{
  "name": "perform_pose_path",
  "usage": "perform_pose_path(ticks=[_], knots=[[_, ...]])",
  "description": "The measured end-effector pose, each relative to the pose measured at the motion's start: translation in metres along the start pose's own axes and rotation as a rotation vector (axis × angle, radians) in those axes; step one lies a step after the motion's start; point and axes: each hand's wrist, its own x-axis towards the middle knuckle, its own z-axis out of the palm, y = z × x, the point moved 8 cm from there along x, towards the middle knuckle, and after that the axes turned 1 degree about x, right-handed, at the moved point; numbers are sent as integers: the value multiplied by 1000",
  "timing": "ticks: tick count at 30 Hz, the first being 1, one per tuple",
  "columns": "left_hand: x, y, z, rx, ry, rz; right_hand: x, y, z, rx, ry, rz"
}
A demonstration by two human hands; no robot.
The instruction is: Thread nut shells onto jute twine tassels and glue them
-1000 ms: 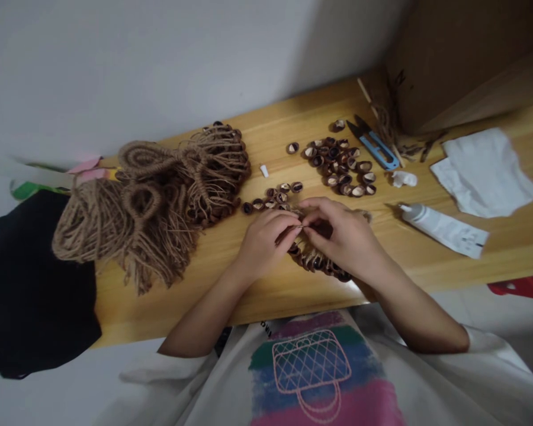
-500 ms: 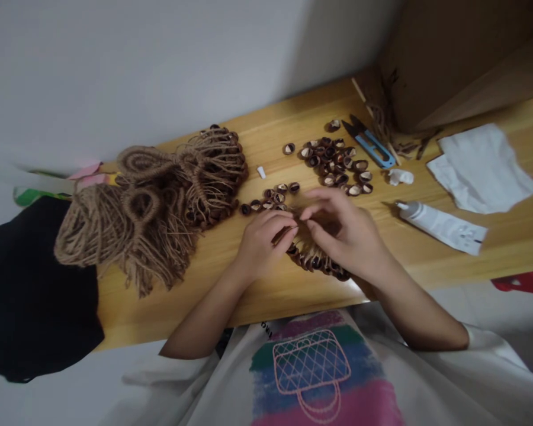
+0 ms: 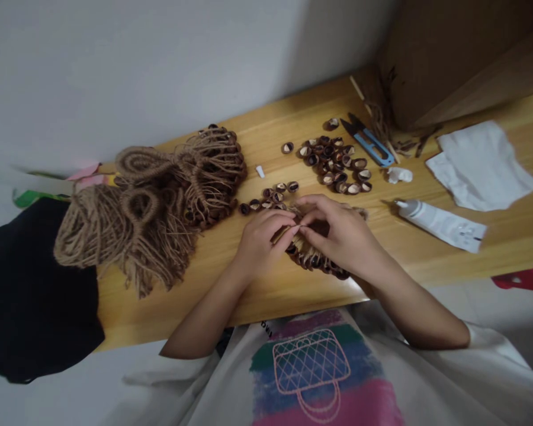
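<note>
From where I stand, both forearms slant inward over the wooden table (image 3: 213, 284), elbows wide, wrists lifted a little, and the hands meet to the left of the white tube (image 3: 446, 226). The left hand (image 3: 264, 239) curls its fingers, thumb and forefinger rounding a small gap with their tips close together. The right hand (image 3: 344, 236) arches in from the other side, its thumb and forefinger tips right up against the left's; I can't tell whether they pinch a strand or nothing at all.

Under the right hand, left of the tube, lies the corded piece (image 3: 317, 262), partly hidden: pale tan cords fan out to a curved rim of glossy dark-brown pieces. Loose brown pieces (image 3: 333, 160) with pale faces lie scattered beyond and left of the tube, and two bulky cord bundles (image 3: 115, 225) sit far to its left
</note>
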Motion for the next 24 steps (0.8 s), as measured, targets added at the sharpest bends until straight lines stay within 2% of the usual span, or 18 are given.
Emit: perform_pose_path(ticks=[5, 8, 12, 18, 24], knots=[[0, 2, -2, -4, 22, 20, 0, 2, -1, -19, -11, 37], [-1, 6, -15, 62, 120, 33, 0, 4, 0, -31, -23, 69], [-2, 9, -33, 291, 255, 48, 2, 3, 0, -24, -16, 71], [-2, -5, -24, 492, 174, -14, 2, 3, 1, -45, -16, 60], [-3, -11, -20, 536, 188, -57, 2, 5, 1, -57, -25, 68]])
